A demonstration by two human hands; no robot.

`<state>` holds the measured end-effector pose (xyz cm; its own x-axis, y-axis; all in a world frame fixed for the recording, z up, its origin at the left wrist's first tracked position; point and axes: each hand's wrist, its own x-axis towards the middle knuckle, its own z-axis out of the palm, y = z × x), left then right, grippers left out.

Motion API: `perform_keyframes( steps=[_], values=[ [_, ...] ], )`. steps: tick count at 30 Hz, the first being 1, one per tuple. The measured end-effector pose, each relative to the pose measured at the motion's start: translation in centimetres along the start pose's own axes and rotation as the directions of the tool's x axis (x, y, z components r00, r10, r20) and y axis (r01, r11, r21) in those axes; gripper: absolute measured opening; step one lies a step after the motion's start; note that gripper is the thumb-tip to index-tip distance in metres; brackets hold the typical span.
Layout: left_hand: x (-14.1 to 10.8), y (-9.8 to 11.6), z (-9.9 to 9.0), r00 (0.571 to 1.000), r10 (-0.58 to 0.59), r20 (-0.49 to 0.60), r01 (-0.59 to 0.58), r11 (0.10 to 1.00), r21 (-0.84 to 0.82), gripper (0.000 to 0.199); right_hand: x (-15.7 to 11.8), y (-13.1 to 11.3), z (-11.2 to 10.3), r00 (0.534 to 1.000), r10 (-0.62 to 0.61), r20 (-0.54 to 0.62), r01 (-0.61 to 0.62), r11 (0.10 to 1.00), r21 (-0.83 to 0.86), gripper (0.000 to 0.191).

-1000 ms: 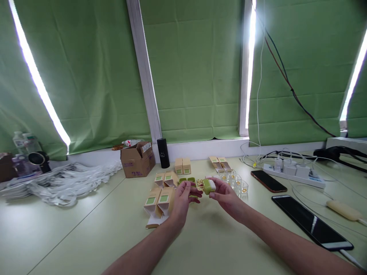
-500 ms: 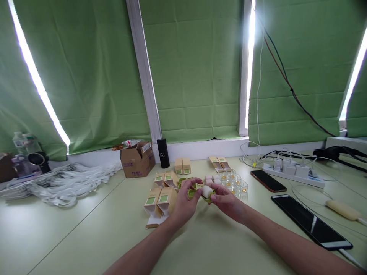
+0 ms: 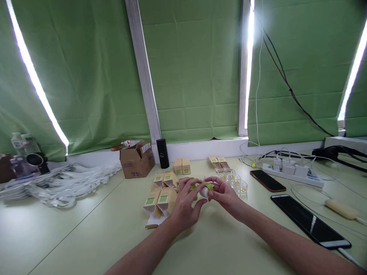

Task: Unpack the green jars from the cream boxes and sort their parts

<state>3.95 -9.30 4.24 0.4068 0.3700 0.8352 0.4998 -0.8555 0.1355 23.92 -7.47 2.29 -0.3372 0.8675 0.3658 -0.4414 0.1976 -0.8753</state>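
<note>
A small white rounded piece (image 3: 204,191) with a green wrapper or cup (image 3: 209,186) around its upper side is held between my two hands. My left hand (image 3: 185,200) has its fingers and thumb closed on it from the left. From the right, my right hand (image 3: 226,196) pinches it with thumb and fingers. Other green pieces lie partly hidden behind my left fingers. Clear cups with gold centres (image 3: 237,182) stand just beyond my right hand. Open cardboard boxes with green labels (image 3: 163,198) stand beside my left hand.
Farther back are more small boxes (image 3: 182,166), a flattened box (image 3: 219,164), a black cylinder (image 3: 163,153) and a brown carton (image 3: 137,160). White straps (image 3: 71,183) lie left. Two phones (image 3: 309,219), a power strip (image 3: 292,173) and cables lie right.
The white piece has been turned over, so the green part now sits on top and the white faces down. My left fingers have moved over it, and my right fingers have lifted.
</note>
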Motion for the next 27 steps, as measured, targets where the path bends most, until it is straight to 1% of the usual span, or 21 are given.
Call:
perform_keyframes(
  steps=[3, 7, 10, 13, 16, 18, 21, 23, 25, 27],
  values=[
    [0.1, 0.1, 0.1, 0.996, 0.064, -0.059, -0.055, 0.989, 0.14, 0.038, -0.1, 0.1, 0.3, 1.0, 0.01, 0.011, -0.01, 1.0, 0.01, 0.051],
    [0.1, 0.1, 0.2, 0.991, 0.125, -0.053, -0.104, 0.949, 0.298, 0.035, -0.1, 0.1, 0.9, 1.0, -0.001, 0.017, 0.001, 1.0, -0.022, 0.048],
    [0.0, 0.1, 0.2, 0.989, 0.143, -0.027, -0.119, 0.902, 0.414, 0.035, 0.0, 0.6, 1.0, 0.999, -0.031, 0.019, 0.033, 0.993, -0.116, 0.048],
    [0.2, 0.2, 0.1, 0.985, 0.171, 0.013, -0.156, 0.856, 0.493, 0.03, -0.1, 1.2, 0.7, 0.997, -0.073, 0.003, 0.071, 0.952, -0.299, 0.049],
    [0.4, 0.4, 0.1, 0.979, 0.196, 0.054, -0.195, 0.835, 0.514, 0.027, -0.4, 1.4, 0.4, 0.991, -0.126, -0.036, 0.087, 0.84, -0.536, 0.046],
    [0.5, 0.5, 0.2, 0.976, 0.206, 0.067, -0.211, 0.835, 0.507, 0.025, -0.6, 1.2, 0.5, 0.987, -0.161, -0.028, 0.106, 0.759, -0.642, 0.042],
    [0.4, 0.5, 0.5, 0.971, 0.226, 0.074, -0.233, 0.843, 0.486, 0.023, -1.0, 0.4, 1.0, 0.974, -0.223, 0.027, 0.166, 0.636, -0.753, 0.037],
    [0.3, 0.4, 0.8, 0.97, 0.232, 0.072, -0.238, 0.849, 0.471, 0.024, -1.2, -0.1, 1.5, 0.961, -0.266, 0.069, 0.206, 0.529, -0.823, 0.037],
    [0.0, 0.4, 1.0, 0.971, 0.225, 0.08, -0.237, 0.859, 0.455, 0.026, -1.4, -0.3, 1.9, 0.95, -0.298, 0.096, 0.222, 0.425, -0.878, 0.038],
    [-0.1, 0.3, 1.3, 0.974, 0.208, 0.094, -0.228, 0.871, 0.436, 0.026, -1.5, -0.1, 2.0, 0.944, -0.313, 0.103, 0.216, 0.352, -0.911, 0.039]
  ],
)
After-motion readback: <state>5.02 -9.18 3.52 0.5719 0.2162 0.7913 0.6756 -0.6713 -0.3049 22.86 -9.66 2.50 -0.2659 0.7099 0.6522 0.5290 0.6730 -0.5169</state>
